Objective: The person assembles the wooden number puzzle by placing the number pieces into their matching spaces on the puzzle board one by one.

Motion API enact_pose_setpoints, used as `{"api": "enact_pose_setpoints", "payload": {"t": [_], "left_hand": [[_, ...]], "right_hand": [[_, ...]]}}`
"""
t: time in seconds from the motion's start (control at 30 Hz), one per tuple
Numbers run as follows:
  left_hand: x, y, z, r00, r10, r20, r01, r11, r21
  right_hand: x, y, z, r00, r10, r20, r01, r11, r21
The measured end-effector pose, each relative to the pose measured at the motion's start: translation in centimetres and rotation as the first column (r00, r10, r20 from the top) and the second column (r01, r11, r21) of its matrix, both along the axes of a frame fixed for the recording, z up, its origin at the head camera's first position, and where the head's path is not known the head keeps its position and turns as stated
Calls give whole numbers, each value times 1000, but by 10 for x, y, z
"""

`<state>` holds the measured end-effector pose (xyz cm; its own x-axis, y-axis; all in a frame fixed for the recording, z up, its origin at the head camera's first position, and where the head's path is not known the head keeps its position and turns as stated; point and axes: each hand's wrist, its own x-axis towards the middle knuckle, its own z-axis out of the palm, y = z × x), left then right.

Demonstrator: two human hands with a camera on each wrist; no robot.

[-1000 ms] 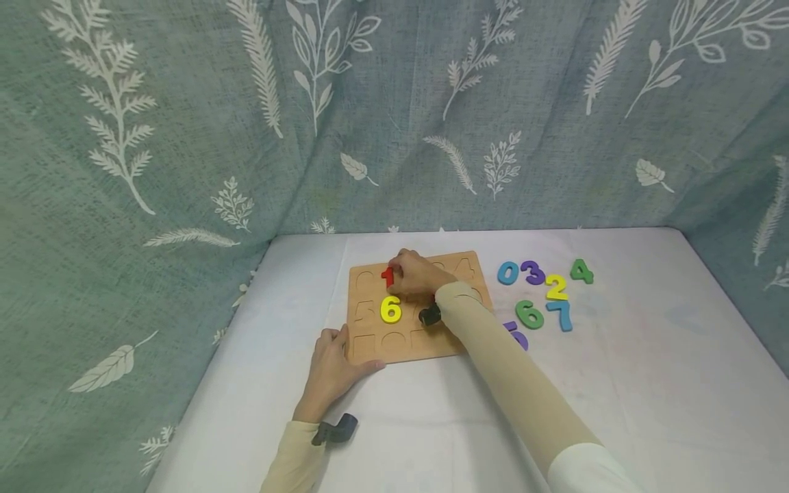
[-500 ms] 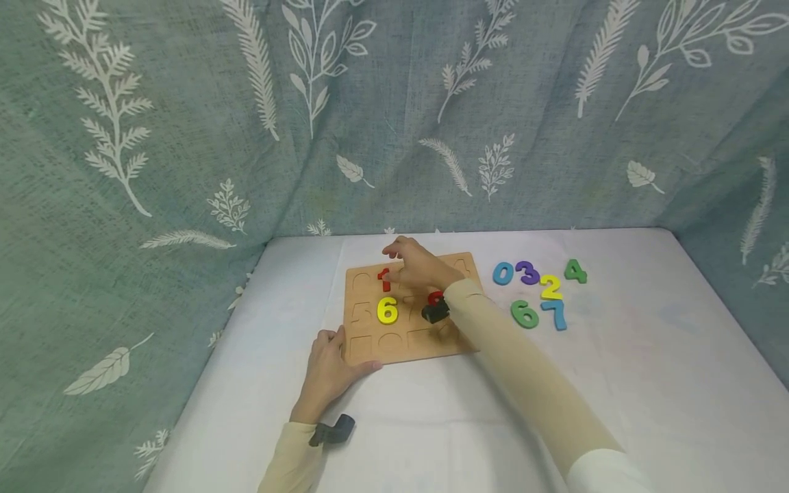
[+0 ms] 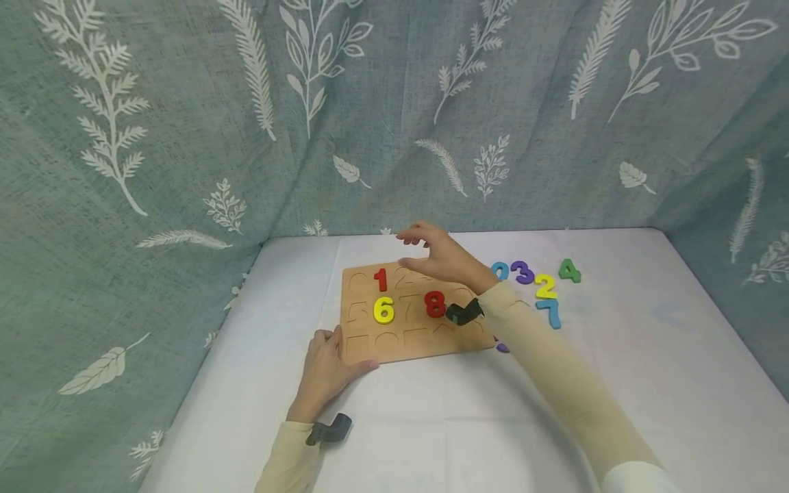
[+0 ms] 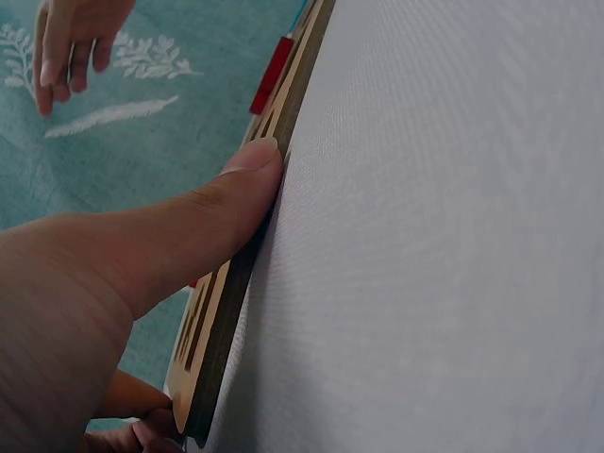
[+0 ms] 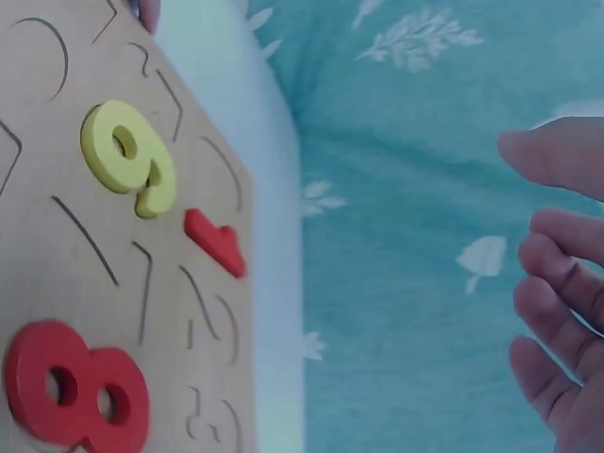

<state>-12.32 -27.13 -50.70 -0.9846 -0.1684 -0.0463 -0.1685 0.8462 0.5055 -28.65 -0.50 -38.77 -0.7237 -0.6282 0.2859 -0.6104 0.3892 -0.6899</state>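
Note:
A wooden number puzzle board point(image 3: 394, 342) lies on the white cloth. My left hand point(image 3: 327, 370) holds its near left corner, thumb along the front edge and fingers at the left edge; the thumb point(image 4: 226, 198) shows close up in the left wrist view. On the board are a red 1 point(image 3: 381, 280), a yellow 6 point(image 3: 383, 310) and a red 8 point(image 3: 435, 304). My right hand point(image 3: 440, 257) hovers over the board's far side, holding nothing, thumb apart from its loosely bent fingers. In the right wrist view, its fingers point(image 5: 557, 311) are clear of the pieces.
Loose numbers lie right of the board: a blue 0 point(image 3: 500, 270), purple 3 point(image 3: 522, 272), yellow 2 point(image 3: 545, 286), green 4 point(image 3: 570, 270) and blue 7 point(image 3: 548, 313). A purple piece point(image 3: 503, 348) is mostly hidden by the right sleeve. A leaf-patterned curtain point(image 3: 370, 137) hangs behind the table.
My right hand has let go of the red 1, which stays on the board, and has risen and moved right. The right sleeve now covers the green 6. My left hand keeps its hold.

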Motion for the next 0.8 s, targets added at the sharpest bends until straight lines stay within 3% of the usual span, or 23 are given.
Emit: {"api": "enact_pose_setpoints", "payload": {"t": [0.3,0.8], "left_hand": [[0,0,0,1000,-1,-3,1,1000,-4],[-2,-1,-2,1000,-5,-2,5,1000,0]], "right_hand": [[22,42,11,997,-68,-36,66,996,-65],[48,136,-8,971,-218,-100,211,974,-77]]}}
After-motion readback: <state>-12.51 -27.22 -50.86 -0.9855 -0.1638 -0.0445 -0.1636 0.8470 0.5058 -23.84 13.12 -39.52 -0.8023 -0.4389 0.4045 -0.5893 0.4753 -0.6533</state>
